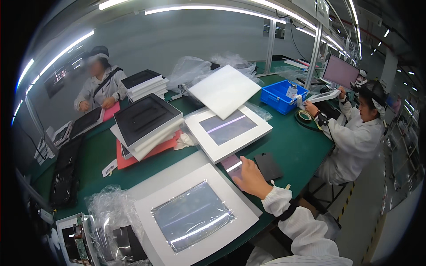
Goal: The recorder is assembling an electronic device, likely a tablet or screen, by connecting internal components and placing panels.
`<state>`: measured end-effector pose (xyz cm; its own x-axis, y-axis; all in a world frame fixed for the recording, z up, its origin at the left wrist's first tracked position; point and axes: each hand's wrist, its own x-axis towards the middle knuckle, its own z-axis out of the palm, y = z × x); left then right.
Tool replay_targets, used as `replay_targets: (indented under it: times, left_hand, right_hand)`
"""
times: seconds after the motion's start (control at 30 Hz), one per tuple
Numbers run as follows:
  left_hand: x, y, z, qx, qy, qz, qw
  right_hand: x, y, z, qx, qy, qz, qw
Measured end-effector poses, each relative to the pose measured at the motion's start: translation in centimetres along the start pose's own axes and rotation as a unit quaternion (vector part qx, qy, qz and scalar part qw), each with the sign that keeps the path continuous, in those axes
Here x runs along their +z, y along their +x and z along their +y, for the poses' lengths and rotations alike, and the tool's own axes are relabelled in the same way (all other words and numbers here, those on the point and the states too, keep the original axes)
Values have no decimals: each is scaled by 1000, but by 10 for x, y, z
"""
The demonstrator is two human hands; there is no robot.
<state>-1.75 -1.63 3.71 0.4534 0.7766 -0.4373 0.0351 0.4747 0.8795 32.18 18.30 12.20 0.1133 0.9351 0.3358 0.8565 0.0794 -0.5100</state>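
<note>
My right hand [253,178] reaches across the green table, its fingers and thumb closed at the edge of a small glossy pinkish panel [230,164]. Part of that panel is hidden by the hand. Just right of it lies a dark grey flat square piece [268,166]. Beyond the hand, a white-framed screen panel [228,128] rests on the table, with a white foam sheet [225,91] leaning on its far edge. Nearest to me lies another white-framed panel [148,206], its screen covered in clear film. My left hand is out of view.
At the left stands a stack of black-faced trays [148,117] over red sheets. Crumpled plastic bags [111,208] and an opened device [75,239] lie nearer. A blue bin [277,98] and a tape roll [304,116] sit right. Two co-workers [355,133] [100,82] work across the table.
</note>
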Motion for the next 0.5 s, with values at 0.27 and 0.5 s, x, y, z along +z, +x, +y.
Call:
replay_targets:
  times: [0.27,0.5]
  left_hand:
    - [-5,-3,-10,-21,-18,-7,1000]
    - [-3,-6,0,0,-33,-23,999]
  right_hand:
    - [24,19,-15,61,-106,-60,991]
    - [11,15,-19,77,-123,-62,988]
